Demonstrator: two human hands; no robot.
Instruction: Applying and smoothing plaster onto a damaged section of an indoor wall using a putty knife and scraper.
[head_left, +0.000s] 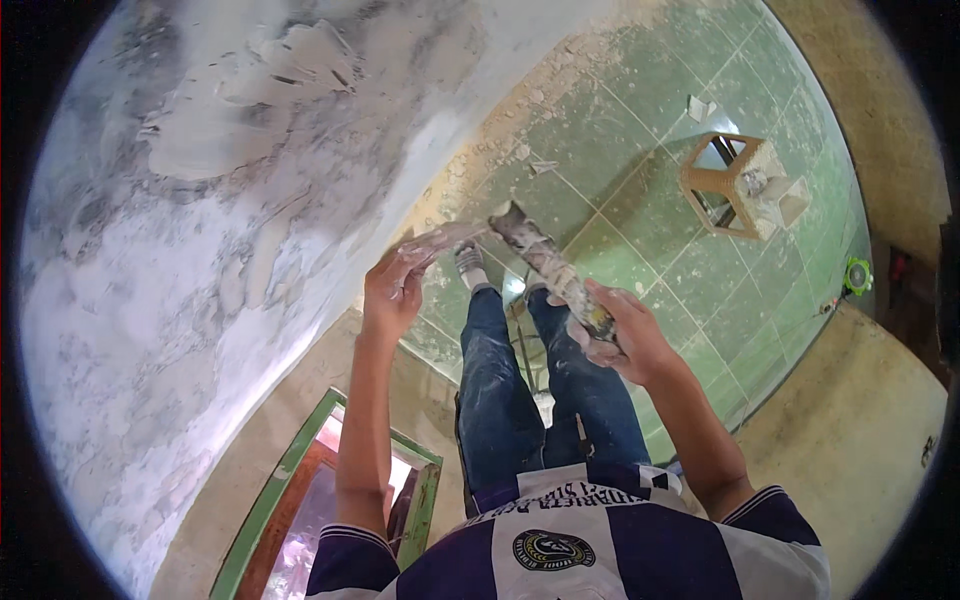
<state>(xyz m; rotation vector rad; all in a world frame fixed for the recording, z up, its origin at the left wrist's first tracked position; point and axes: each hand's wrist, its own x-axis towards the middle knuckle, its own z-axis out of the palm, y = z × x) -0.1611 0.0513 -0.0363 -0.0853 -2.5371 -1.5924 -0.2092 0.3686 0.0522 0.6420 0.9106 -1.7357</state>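
Observation:
My left hand [395,285] is raised beside the wall, its fingers stretched toward the middle and its thumb apart. The fingertips are pale and blurred; I make out no separate thing in them. In my right hand [625,335] is a long tool caked with grey-white putty [545,255]. It slants up and left from my fingers, ending in a dark, curved edge near my left fingertips without clearly touching them. Its exact kind is hidden under the putty. On the left rises a wall [230,200] with uneven patches of white and grey plaster.
Beneath me is a green tiled floor [640,120] dusted with crumbs, rubble lying along the wall's foot. A tan stool-like box [725,185] with openings in its sides stands at the right. A green-framed window [275,490] is at lower left, a small green round object [857,275] far right.

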